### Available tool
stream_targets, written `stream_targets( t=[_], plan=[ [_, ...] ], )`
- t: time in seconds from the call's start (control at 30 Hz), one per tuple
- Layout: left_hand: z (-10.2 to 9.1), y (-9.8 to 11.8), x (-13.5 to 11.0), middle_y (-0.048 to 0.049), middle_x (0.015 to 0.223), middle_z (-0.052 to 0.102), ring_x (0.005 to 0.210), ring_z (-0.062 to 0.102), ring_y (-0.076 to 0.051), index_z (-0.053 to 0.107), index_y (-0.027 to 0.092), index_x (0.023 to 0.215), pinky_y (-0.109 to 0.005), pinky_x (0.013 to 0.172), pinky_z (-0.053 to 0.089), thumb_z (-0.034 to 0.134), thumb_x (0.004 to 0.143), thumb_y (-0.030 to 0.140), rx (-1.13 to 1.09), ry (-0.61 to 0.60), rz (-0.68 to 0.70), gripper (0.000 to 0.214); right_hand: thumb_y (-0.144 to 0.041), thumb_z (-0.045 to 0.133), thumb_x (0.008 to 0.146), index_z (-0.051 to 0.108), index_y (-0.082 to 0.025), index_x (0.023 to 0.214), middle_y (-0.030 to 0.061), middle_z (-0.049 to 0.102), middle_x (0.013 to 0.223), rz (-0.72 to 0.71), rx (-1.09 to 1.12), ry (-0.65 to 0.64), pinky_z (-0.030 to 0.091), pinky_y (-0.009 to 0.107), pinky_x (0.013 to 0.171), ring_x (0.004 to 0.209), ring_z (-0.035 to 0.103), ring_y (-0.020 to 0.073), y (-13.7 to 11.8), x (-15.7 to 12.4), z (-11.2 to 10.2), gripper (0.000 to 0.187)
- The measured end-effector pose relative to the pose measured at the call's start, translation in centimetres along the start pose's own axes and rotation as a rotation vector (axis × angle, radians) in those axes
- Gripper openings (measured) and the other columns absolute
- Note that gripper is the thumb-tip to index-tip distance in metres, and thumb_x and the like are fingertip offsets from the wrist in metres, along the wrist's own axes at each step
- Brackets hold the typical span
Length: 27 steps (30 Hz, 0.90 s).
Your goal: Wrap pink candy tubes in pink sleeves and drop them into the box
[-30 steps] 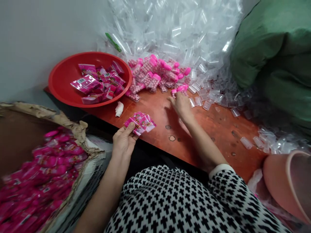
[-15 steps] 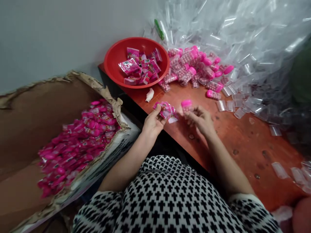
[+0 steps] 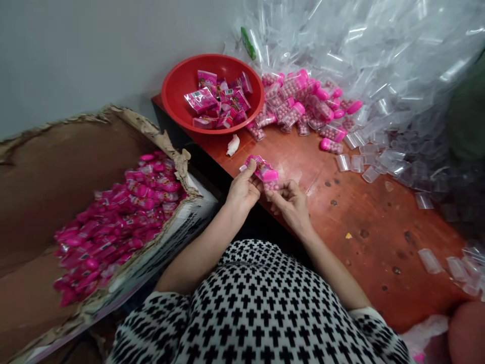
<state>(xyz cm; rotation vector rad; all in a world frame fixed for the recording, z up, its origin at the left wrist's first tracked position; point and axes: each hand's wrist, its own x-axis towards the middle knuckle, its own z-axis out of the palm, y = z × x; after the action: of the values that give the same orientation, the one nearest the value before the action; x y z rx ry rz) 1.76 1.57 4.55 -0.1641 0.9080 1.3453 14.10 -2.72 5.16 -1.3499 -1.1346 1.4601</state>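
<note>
Between thumb and fingers, my left hand [image 3: 242, 194] grips a printed pink wrapper [image 3: 257, 166] over the table's near edge. My right hand [image 3: 291, 205] pinches a small clear candy jar [image 3: 271, 185] holding pink balls, its pink cap toward the wrapper. Jar and wrapper meet, the cap end lying at the wrapper's right end; how far it is inside I cannot tell. Beyond the hands lies a pile of similar pink-capped jars [image 3: 293, 103]. A red bowl [image 3: 170, 108] with several flat pink wrappers stands behind my left hand.
At the left, a torn cardboard box [image 3: 56, 151] holds a heap of wrapped pink jars [image 3: 121, 217]. Clear empty tubes [image 3: 371, 65] are heaped at the back right, more [image 3: 430, 261] at the right. A white scrap [image 3: 233, 145] lies on the red table [image 3: 341, 212].
My right hand has brought the jar leftward to the wrapper in my left hand, and the two now touch. My left hand has stayed nearly in place.
</note>
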Motion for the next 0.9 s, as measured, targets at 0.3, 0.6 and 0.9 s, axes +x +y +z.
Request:
stream_targets(
  t=[0.3,0.6,0.9],
  plan=[
    [-0.2,0.4,-0.7,-0.0026,0.074,0.070,0.068,0.068,-0.013,0.064,0.014,0.079,-0.026,0.073,0.056,0.078,0.072,0.027,0.202,-0.312,0.074,0.021,-0.040,0.071,0.077,0.051,-0.022,0.086,-0.0055,0.062,0.067,-0.122,-0.100,0.092,0.046,0.019,0.040,0.045,0.054,0.0076,0.7,0.4,-0.3,0.028],
    [0.3,-0.1,-0.3,0.0028,0.069,0.066,0.058,0.062,-0.009,0.062,0.014,0.080,-0.022,0.062,0.055,0.086,0.057,0.018,0.222,-0.343,0.143,0.033,-0.040,0.073,0.074,0.050,-0.023,0.084,-0.0072,0.062,0.061,-0.062,0.029,0.018,0.042,0.018,0.038,0.041,0.052,0.0076,0.9,0.5,0.0,0.030],
    [0.0,-0.1,0.3,-0.0053,0.062,0.067,0.058,0.065,-0.013,0.063,0.010,0.068,-0.023,0.060,0.054,0.082,0.066,0.025,0.318,-0.250,-0.005,0.024,-0.041,0.072,0.075,0.052,-0.022,0.085,-0.0056,0.063,0.070,-0.136,-0.045,0.081,0.046,0.018,0.042,0.047,0.054,0.0064,1.6,0.8,0.0,0.029]
  ],
)
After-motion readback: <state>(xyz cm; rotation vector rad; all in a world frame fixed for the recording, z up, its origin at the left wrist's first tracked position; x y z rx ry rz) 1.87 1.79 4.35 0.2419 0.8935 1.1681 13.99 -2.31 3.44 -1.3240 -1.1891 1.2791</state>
